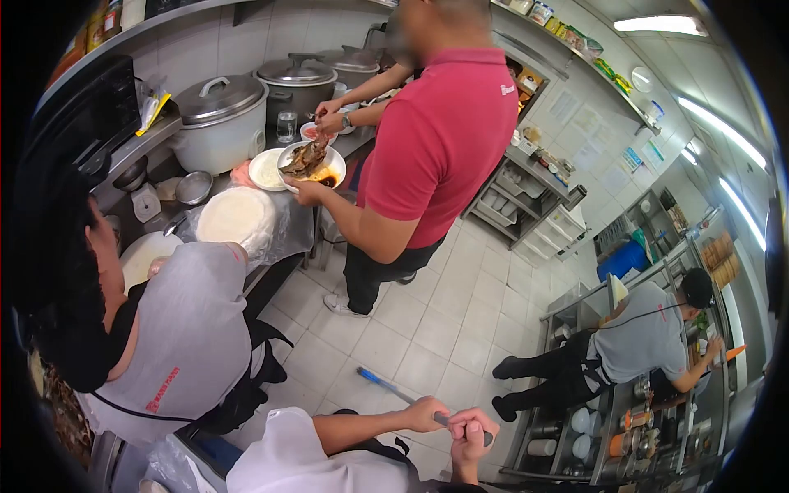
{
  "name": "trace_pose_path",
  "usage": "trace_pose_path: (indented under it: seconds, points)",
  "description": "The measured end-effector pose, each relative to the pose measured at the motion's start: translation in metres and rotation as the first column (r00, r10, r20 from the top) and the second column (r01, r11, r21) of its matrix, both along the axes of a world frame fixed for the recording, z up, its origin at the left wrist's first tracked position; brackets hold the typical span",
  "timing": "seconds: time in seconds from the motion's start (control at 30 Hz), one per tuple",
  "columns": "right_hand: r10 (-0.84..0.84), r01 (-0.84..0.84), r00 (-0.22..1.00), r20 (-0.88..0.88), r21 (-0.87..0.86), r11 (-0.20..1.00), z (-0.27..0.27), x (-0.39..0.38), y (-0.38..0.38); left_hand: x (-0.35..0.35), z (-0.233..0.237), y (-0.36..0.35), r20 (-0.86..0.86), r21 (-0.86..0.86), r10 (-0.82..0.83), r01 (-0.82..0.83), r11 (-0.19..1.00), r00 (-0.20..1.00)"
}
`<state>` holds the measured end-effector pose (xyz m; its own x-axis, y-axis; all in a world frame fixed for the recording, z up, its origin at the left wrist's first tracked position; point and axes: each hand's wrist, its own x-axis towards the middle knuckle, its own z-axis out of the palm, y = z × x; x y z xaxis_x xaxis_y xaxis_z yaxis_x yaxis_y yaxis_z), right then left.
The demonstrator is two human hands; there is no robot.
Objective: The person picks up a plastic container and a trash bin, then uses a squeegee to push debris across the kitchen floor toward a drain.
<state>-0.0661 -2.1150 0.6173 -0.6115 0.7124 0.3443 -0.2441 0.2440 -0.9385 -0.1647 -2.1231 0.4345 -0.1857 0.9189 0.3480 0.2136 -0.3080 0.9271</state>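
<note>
My left hand (427,413) is closed round a long grey stick (393,387) near its upper end. Just to the right, my right hand (470,431) has its fingers wrapped round the same stick, close to its end. From my hands the stick slants toward the upper left over the tiled floor, and its far part is blue. What lies beyond the blue part cannot be made out. A pale sleeve covers my left upper arm.
A person in a red shirt (452,140) holds a plate (329,177) of food by the counter. Another, in grey (185,337), leans at the left beside large pots (220,103). A third person (637,333) works at the right shelves (604,444). Pale tiles (411,320) cover the floor.
</note>
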Motion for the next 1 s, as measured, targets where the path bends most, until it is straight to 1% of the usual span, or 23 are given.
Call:
trace_pose_path:
  seconds: [0.13, 0.23, 0.33, 0.43, 0.53, 0.63, 0.7, 0.83, 1.0]
  points:
    - [-0.019, 0.019, 1.000, 0.003, -0.004, 1.000, 0.010, -0.020, 0.013, -0.016, 0.008, 0.012, 0.005, -0.023, -0.047, 0.047, 0.999, 0.999]
    - [-0.055, 0.057, 0.998, 0.042, -0.063, 0.996, 0.007, -0.024, 0.021, -0.027, 0.017, 0.016, 0.038, -0.036, -0.100, 0.101, 0.994, 0.994]
    - [-0.029, 0.030, 0.999, 0.014, -0.036, 0.999, 0.009, -0.031, 0.024, -0.030, 0.018, 0.018, 0.037, -0.062, -0.086, 0.088, 0.994, 0.996]
    - [-0.018, 0.018, 1.000, 0.009, -0.025, 1.000, 0.009, -0.029, 0.023, -0.026, 0.017, 0.018, 0.040, 0.040, -0.023, 0.022, 0.999, 0.999]
    - [-0.034, 0.034, 0.999, -0.008, -0.035, 0.999, 0.011, -0.028, 0.019, -0.023, 0.014, 0.018, 0.038, -0.022, -0.066, 0.067, 0.997, 0.997]
    - [-0.064, 0.063, 0.998, -0.028, -0.032, 0.998, 0.008, -0.024, 0.016, -0.020, 0.008, 0.018, 0.015, -0.007, -0.091, 0.091, 0.996, 0.996]
    - [-0.076, 0.075, 0.997, -0.034, -0.031, 0.997, 0.006, -0.021, 0.016, -0.019, 0.006, 0.020, 0.028, -0.004, -0.113, 0.113, 0.994, 0.993]
    - [-0.092, 0.090, 0.995, -0.028, -0.052, 0.995, 0.007, -0.020, 0.021, -0.021, 0.010, 0.025, 0.029, 0.030, -0.128, 0.127, 0.991, 0.991]
    - [-0.126, 0.123, 0.991, -0.045, -0.060, 0.991, 0.009, -0.025, 0.027, -0.023, 0.008, 0.032, 0.014, 0.000, -0.152, 0.152, 0.988, 0.988]
